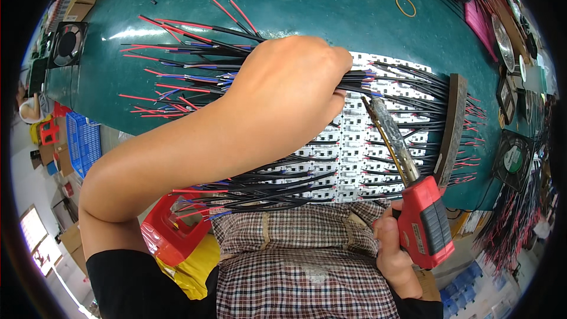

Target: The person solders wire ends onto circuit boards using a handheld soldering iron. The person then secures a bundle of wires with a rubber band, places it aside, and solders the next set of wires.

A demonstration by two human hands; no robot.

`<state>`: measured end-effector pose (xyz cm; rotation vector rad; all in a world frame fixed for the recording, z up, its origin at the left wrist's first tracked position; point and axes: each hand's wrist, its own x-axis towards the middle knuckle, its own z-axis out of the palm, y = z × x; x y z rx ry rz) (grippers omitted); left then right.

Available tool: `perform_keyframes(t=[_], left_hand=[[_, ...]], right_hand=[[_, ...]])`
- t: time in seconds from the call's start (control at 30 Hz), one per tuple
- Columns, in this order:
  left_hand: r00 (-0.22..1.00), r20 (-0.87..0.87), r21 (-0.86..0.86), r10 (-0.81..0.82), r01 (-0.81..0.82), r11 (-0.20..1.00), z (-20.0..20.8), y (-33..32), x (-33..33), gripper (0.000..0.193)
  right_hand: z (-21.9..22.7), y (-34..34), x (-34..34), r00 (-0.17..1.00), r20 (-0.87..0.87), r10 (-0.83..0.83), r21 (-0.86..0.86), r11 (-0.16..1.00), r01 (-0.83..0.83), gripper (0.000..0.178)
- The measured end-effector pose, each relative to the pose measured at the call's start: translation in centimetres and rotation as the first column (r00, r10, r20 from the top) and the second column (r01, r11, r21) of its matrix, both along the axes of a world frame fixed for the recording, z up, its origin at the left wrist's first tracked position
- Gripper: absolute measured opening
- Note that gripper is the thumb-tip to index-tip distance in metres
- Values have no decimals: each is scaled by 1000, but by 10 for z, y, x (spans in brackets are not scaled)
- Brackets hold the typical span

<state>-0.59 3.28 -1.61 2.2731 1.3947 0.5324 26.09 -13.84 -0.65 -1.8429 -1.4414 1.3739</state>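
Observation:
My left hand [298,80] reaches across the middle with its fingers closed round black-sheathed wires [357,79], whose bared ends point right over the boards. My right hand [391,248] grips a red and black soldering gun [420,215]. Its metal tip slants up and left, close to those wire ends; whether they touch I cannot tell. Under both lies a panel of small white circuit boards [353,162], with rows of black wires running off its left and right sides. A dark bar [453,130] lies across the right-hand wires. My left forearm hides part of the left-hand wires.
The table has a green top [331,0] with a rubber band [406,6] on it. Small fans stand at the left [68,44] and right [512,160] edges. A red plastic container [171,233] and a blue basket [82,142] sit beyond the table's left edge. Wire bundles [514,224] hang at right.

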Motion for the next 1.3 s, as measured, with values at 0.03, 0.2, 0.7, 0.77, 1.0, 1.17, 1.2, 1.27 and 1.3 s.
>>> perform_keyframes(t=[0.03, 0.2, 0.7, 0.77, 1.0, 1.17, 1.2, 1.27, 1.3], left_hand=[[1000, -5, -5, 2, -2, 1000, 1, -1, -1, 18], [1000, -10, -11, 1, -1, 1000, 3, -3, -1, 18], [998, -54, -12, 24, -24, 1000, -2, -2, 1, 20], [997, -77, -33, 25, -28, 999, -2, -1, 2, 20], [997, -79, -39, 24, -27, 999, -3, -3, 2, 20], [999, -49, 48, 9, -6, 999, -6, -2, 2, 14], [999, -49, 48, 9, -7, 999, -6, -2, 2, 14], [999, -49, 51, -6, 9, 999, -6, -1, 3, 13], [999, -49, 51, -7, 9, 999, -6, -1, 3, 13]], right_hand=[[-2, 0, 1, 1000, -2, 4, 2, 1000, -4, 24], [-7, 4, 2, 983, 116, 141, 87, 985, -152, 19], [-16, 6, -5, 985, 134, 110, 117, 985, -125, 17], [-17, 6, -7, 984, 137, 115, 145, 980, -135, 18], [-16, 13, -9, 943, 250, 221, 314, 902, -295, 19], [-14, 10, -6, 954, 210, 212, 239, 936, -260, 18], [-13, 7, -3, 964, 182, 194, 131, 967, -220, 18], [-12, 5, 0, 970, 170, 176, 150, 968, -202, 18], [-11, 3, 1, 975, 158, 156, 167, 969, -182, 19]])
